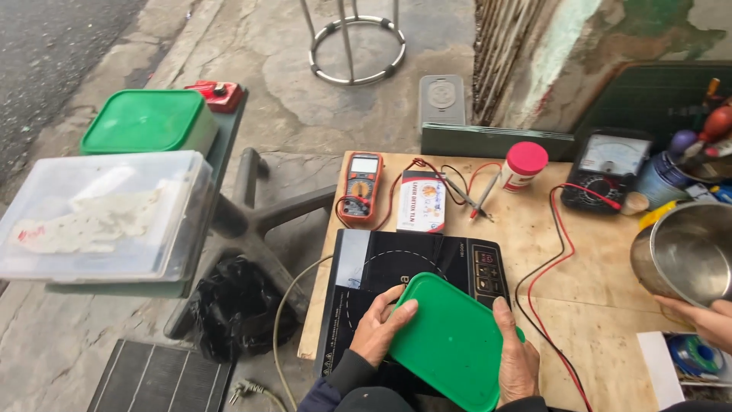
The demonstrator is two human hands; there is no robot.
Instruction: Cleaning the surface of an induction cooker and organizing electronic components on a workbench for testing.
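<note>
Hands (pixel 379 329) (pixel 516 362) around green lid (pixel 450 341) over induction cooktop (pixel 381 267)

Left hand (pixel 379 329) and right hand (pixel 516 358) grip green plastic lid (pixel 451 343) by opposite edges, lid tilted above black induction cooktop (pixel 404 282). Cooktop rests on plywood table (pixel 595 305). Behind cooktop: orange digital multimeter (pixel 361 186), small printed box (pixel 422 201), red and black test probes (pixel 476 200), red-capped jar (pixel 523 165), analog meter (pixel 608 168). Another person's hand (pixel 705 320) holds steel pot (pixel 684 253) at right edge. At left, green-lidded container (pixel 149 122) behind clear plastic box (pixel 107 217).
</note>
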